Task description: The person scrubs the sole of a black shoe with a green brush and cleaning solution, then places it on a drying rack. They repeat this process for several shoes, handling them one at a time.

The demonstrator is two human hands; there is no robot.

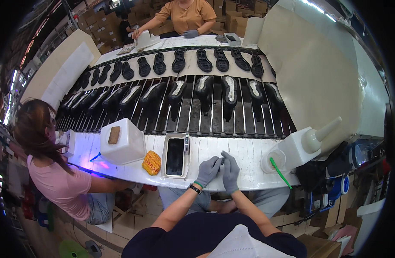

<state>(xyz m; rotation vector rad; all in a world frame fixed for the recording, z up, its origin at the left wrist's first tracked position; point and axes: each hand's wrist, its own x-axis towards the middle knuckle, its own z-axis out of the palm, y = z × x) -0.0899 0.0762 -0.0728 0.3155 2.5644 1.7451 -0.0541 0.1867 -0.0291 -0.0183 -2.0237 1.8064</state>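
My left hand (208, 171), in a grey glove, is over the front part of the white table (245, 150). Its fingers are curled in toward my right hand, around something too small and hidden to make out. Close against it is my right hand (230, 173), also gloved, its fingers partly stretched away from me. To the left of my hands lies a white tray (166, 167) with a dark rectangular panel (176, 155) in it. On the right, a green-handled brush (280, 173) leans out of a clear cup (268, 165).
A white spouted container (296, 148) stands beside the cup. Leftward are a yellow packet (151, 163) and a white tub (128, 144) topped by a brown block (114, 135). Beyond, a roller conveyor bears black shoe uppers (229, 96); black soles (179, 61) line a belt. Co-workers sit left and opposite.
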